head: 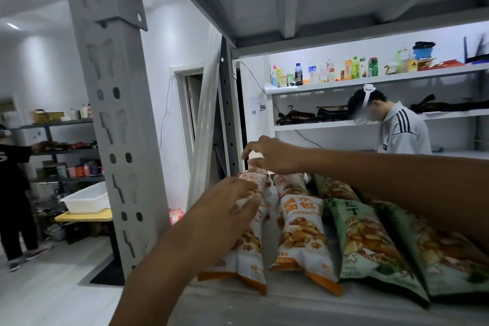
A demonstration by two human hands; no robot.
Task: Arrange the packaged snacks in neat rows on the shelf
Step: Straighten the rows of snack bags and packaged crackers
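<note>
Presently: orange-and-white crinkly plastic snack bag (pixel 250 257) lies leftmost on the grey metal shelf (pixel 291 307). Right hand (pixel 274 156) pinches the far seal of that row. Left hand (pixel 227 209) lies on the bag; cannot tell whether it grips. Probably light, puffy, slippery, so hold it by the seals.

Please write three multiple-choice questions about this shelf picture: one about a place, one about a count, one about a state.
1. Where do the green bags lie from the orange bags? A left; B right; C on top.
2. How many orange bags show in front? A two; B three; C five.
3. The left hand: A hangs idle; B holds a bottle; C touches the leftmost orange bag.
Key: B, green lies right of orange; A, two orange fronts show; C, it rests on that bag.
</note>
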